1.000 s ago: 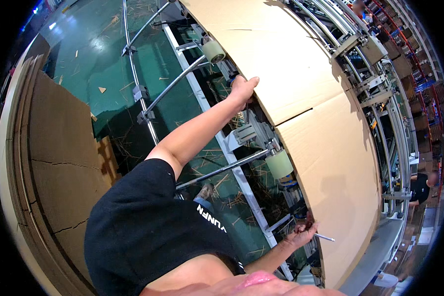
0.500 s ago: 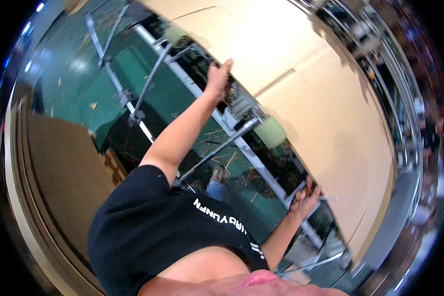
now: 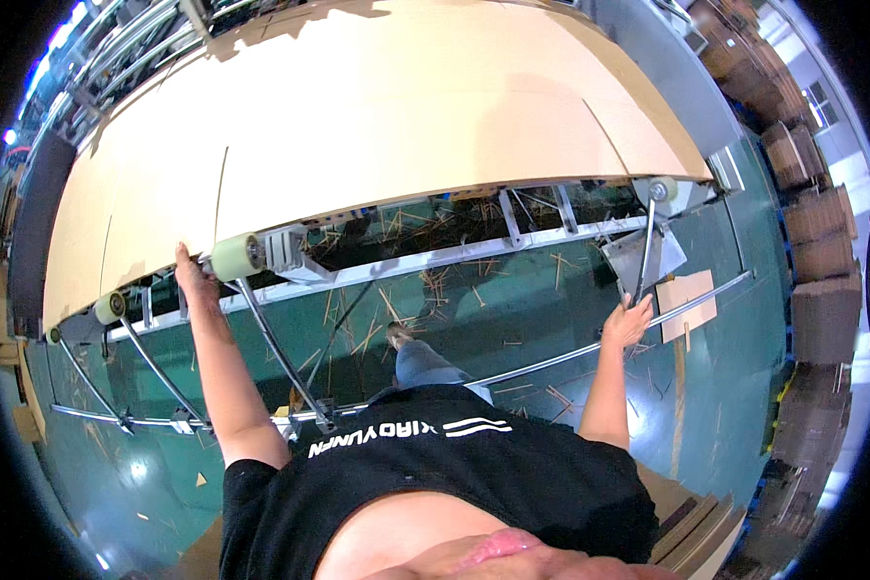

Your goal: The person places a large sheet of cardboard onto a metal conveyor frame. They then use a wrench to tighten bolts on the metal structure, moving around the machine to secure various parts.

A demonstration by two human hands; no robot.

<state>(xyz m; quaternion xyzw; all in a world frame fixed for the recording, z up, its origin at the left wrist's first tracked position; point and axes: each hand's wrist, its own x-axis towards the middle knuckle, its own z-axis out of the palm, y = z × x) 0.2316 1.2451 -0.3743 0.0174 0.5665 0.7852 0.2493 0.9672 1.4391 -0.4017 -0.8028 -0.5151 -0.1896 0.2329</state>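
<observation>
A large tan cardboard sheet [image 3: 377, 116] with several cut slits lies flat on a machine frame in front of me. At its near left edge is my left hand [image 3: 195, 275], thumb up over the rim and fingers partly hidden beneath. Just right of that hand, a pale green roller [image 3: 234, 258] sits on a slanted metal arm. Off to the right, my right hand [image 3: 627, 322] is closed around the lower end of a metal rod [image 3: 649, 256]. The rod's upper end meets a round fitting [image 3: 661, 188] by the sheet's near right corner.
A long horizontal metal bar [image 3: 532, 367] runs between me and the frame. Thin cardboard strips [image 3: 435, 280] litter the green floor [image 3: 512, 329]. Stacks of brown cardboard [image 3: 822, 319] stand at the far right, and more sheets [image 3: 696, 532] lie behind me at lower right.
My view has swung round, bringing the sheet level across the front. My right hand has left the sheet's edge area and moved onto the rod; my left hand remains at the edge.
</observation>
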